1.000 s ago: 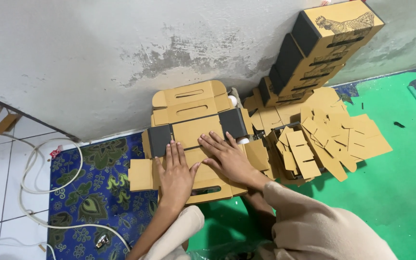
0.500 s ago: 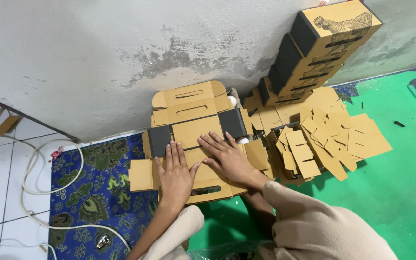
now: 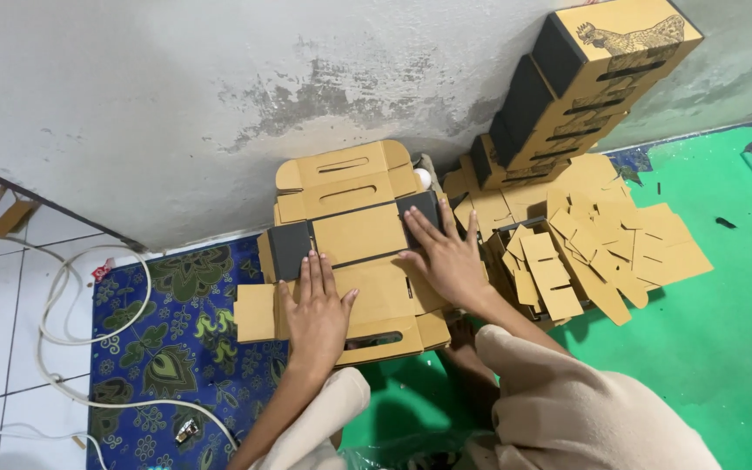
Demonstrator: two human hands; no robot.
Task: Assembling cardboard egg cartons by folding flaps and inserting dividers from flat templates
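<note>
Wall (image 3: 176, 104) of grey, flaking plaster is filling the upper half of the view; below it, from three to five o'clock, a green mat (image 3: 724, 348) is covering the floor, and at seven to eight o'clock a blue patterned mat (image 3: 176, 348) is lying beside white tiles with a white cable (image 3: 54, 305) looping over them; at one o'clock a stack of folded boxes (image 3: 585, 78) is leaning against the wall, with a heap of cardboard offcuts (image 3: 602, 244) spreading beneath it at three o'clock; at centre the flat cardboard box blank (image 3: 350, 235) is lying unfolded on the mats, unmoved over the last second; the left hand (image 3: 317, 309) and right hand (image 3: 447, 257) are still pressing on it, fingers spread flat, gripping nothing, so the pressing seems to be continuing.
</note>
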